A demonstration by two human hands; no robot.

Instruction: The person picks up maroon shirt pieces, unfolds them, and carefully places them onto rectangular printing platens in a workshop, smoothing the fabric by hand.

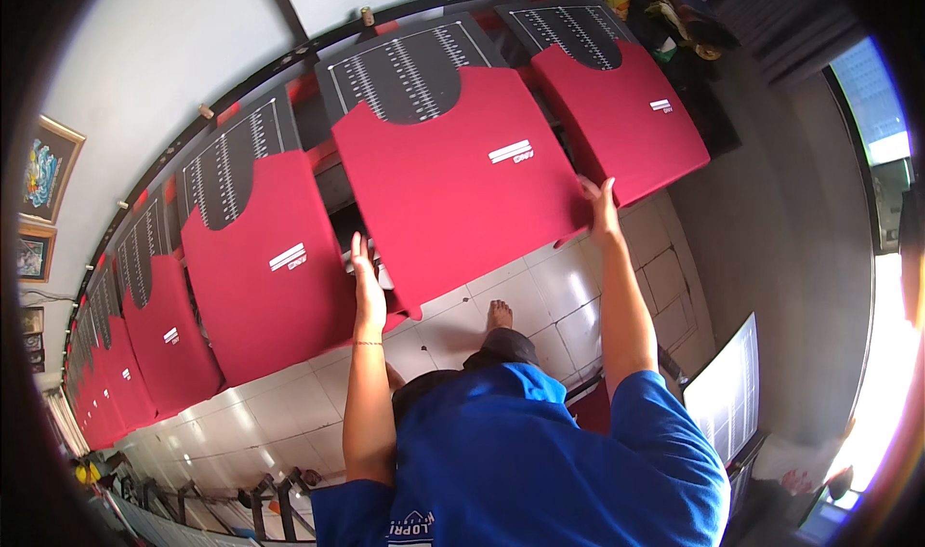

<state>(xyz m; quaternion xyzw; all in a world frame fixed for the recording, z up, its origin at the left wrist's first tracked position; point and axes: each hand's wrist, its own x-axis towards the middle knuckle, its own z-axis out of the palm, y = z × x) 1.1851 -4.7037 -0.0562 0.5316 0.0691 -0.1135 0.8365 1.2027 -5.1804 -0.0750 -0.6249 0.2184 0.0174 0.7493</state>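
Observation:
A red T-shirt (453,190) with a small white print on its chest is stretched smoothly over a dark printing board (414,65) with white ruler markings, which shows at the neck opening. My left hand (370,292) is at the shirt's near left edge, its fingers stretched out along the side. At the right edge, my right hand (603,212) has its fingers extended and thumb apart, next to the shirt's near corner. Neither hand grips the cloth visibly. The shirt's lower edge hangs a little at the near left corner.
More red shirts lie on boards to the left (260,267) and right (626,113), along a long black rail (318,41). Below is a tiled floor (462,330). A light panel (725,383) leans at the lower right. Framed pictures (48,171) hang at far left.

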